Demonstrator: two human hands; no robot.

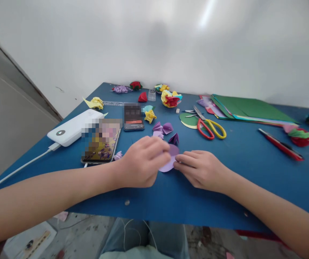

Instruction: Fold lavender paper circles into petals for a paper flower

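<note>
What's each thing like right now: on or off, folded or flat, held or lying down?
Purple paper: held at its edge in the right hand's grip.
Left hand: fingers curled, a bit blurred.
Purple pieces: folded.
Scissors: lying partly over the green circle.
Green sheet: lying flat.
Big phone: screen on.
Small phone: screen on.
White power bank: cable plugged in.

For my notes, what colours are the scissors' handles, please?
One red handle and one yellow handle, in the head view.

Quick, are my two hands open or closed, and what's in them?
Left hand: curled closed by the purple paper; whether it grips it can't be told.
Right hand: closed, pinching the purple paper's right edge.
</note>
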